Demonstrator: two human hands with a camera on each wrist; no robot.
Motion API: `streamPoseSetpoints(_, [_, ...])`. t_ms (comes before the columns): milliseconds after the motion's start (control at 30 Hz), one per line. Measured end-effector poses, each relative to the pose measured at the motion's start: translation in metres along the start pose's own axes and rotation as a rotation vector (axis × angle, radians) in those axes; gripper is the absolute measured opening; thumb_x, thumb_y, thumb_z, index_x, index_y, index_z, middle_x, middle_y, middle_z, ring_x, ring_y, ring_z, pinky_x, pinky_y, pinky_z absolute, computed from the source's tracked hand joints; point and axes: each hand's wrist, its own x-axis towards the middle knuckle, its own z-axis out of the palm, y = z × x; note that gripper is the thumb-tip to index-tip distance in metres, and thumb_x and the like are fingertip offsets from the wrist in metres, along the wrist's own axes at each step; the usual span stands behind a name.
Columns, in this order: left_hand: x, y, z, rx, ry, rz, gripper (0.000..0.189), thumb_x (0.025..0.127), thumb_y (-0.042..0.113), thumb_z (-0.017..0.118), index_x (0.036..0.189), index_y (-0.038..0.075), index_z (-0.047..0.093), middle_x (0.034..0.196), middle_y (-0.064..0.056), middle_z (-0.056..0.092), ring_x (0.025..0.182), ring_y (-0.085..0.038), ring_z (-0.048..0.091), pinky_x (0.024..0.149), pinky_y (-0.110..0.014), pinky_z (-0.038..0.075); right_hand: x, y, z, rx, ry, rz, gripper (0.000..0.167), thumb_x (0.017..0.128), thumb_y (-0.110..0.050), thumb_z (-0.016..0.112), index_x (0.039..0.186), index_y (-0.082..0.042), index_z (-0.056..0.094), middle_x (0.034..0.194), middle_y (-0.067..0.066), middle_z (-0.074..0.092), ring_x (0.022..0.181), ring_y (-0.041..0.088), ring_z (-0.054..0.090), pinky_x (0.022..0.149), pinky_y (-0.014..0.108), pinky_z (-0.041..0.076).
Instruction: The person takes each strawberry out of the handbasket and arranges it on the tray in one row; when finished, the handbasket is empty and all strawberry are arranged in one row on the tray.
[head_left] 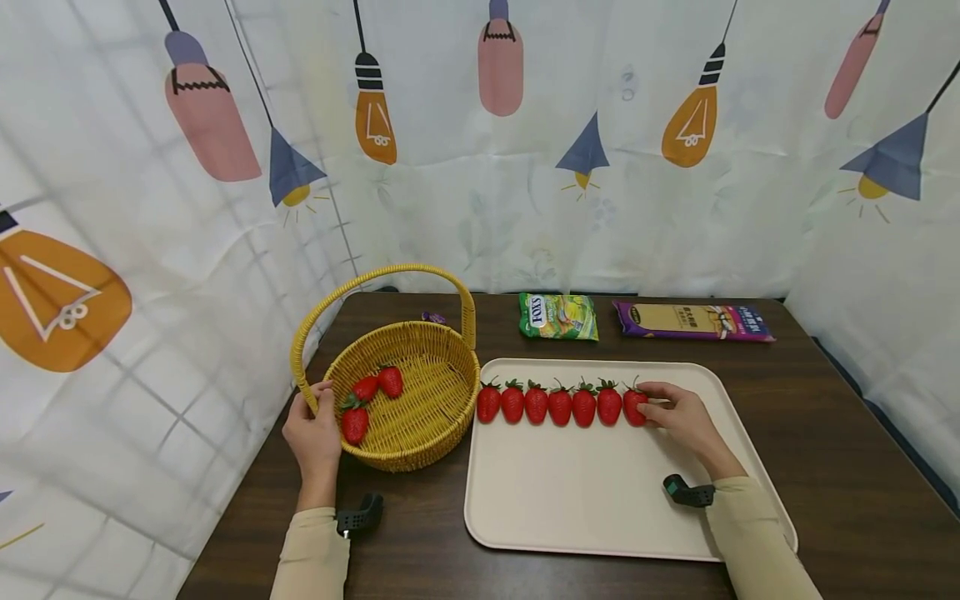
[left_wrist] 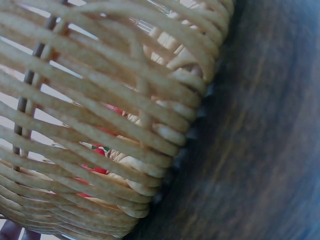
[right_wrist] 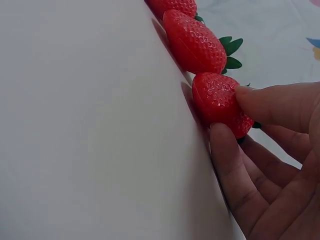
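A row of several red strawberries (head_left: 559, 407) with green leaves lies along the back part of a cream tray (head_left: 592, 500). My right hand (head_left: 686, 421) pinches the rightmost strawberry (right_wrist: 217, 97) between thumb and fingertips, close over the tray and beside its neighbour (right_wrist: 195, 42). To the left stands a yellow woven basket (head_left: 442, 400) with a tall arched handle (head_left: 390, 271). Three strawberries (head_left: 390, 381) sit in its left side. My left hand (head_left: 315, 437) grips the basket where the handle meets the left rim. Basket weave (left_wrist: 115, 110) fills much of the left wrist view.
Behind the tray lie a green candy bag (head_left: 558, 317) and a long purple packet (head_left: 693, 322). A small purple item (head_left: 433, 317) shows behind the basket. The dark wooden table (head_left: 847, 467) is bordered by a white patterned curtain (head_left: 645, 225).
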Motion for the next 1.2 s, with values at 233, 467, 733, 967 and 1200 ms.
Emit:
streamPoseSetpoints(233, [0.002, -0.005, -0.001, -0.021, -0.005, -0.003, 0.020, 0.096, 0.005, 0.057, 0.099, -0.013, 0.064, 0.111, -0.027, 0.066, 0.082, 0.001, 0.052, 0.071, -0.022, 0.034, -0.001, -0.003, 0.002, 0.012, -0.010, 0.004, 0.046, 0.092, -0.010, 0.068, 0.132, 0.008, 0.053, 0.124, 0.030, 0.056, 0.088, 0.012, 0.065, 0.073, 0.026, 0.056])
streamPoseSetpoints(467, [0.009, -0.034, 0.002, 0.002, 0.016, -0.017, 0.021, 0.098, 0.012, 0.058, 0.099, -0.008, 0.065, 0.112, -0.019, 0.069, 0.085, 0.001, 0.053, 0.073, -0.023, 0.034, -0.001, -0.003, 0.001, 0.008, -0.010, -0.001, 0.045, 0.094, -0.014, 0.065, 0.132, 0.007, 0.054, 0.126, 0.029, 0.056, 0.092, 0.014, 0.065, 0.073, 0.026, 0.056])
streamPoseSetpoints(733, [0.009, -0.037, 0.004, 0.010, 0.021, -0.015, 0.023, 0.098, 0.016, 0.059, 0.099, -0.005, 0.066, 0.110, -0.016, 0.070, 0.089, 0.001, 0.056, 0.074, -0.020, 0.037, -0.001, 0.000, -0.009, -0.029, 0.099, 0.093, 0.044, 0.100, -0.031, 0.056, 0.134, -0.002, 0.055, 0.132, 0.022, 0.054, 0.086, 0.016, 0.067, 0.074, 0.023, 0.054])
streamPoseSetpoints(967, [0.001, -0.008, 0.000, -0.004, -0.023, -0.034, 0.020, 0.097, 0.010, 0.057, 0.099, -0.009, 0.064, 0.112, -0.023, 0.067, 0.086, 0.002, 0.053, 0.074, -0.019, 0.038, -0.004, -0.013, -0.011, 0.070, 0.241, 0.075, 0.041, 0.101, -0.029, 0.053, 0.131, -0.001, 0.056, 0.130, 0.018, 0.055, 0.095, 0.015, 0.057, 0.074, 0.021, 0.054])
streamPoseSetpoints(1200, [-0.002, 0.002, -0.003, 0.008, -0.008, -0.015, 0.020, 0.097, 0.009, 0.056, 0.099, -0.008, 0.065, 0.109, -0.024, 0.066, 0.068, -0.007, 0.044, 0.065, -0.022, 0.032, 0.000, -0.050, 0.020, 0.211, 0.101, 0.018, 0.034, 0.101, -0.021, 0.054, 0.127, 0.001, 0.057, 0.120, 0.014, 0.060, 0.091, 0.019, 0.058, 0.076, 0.024, 0.054])
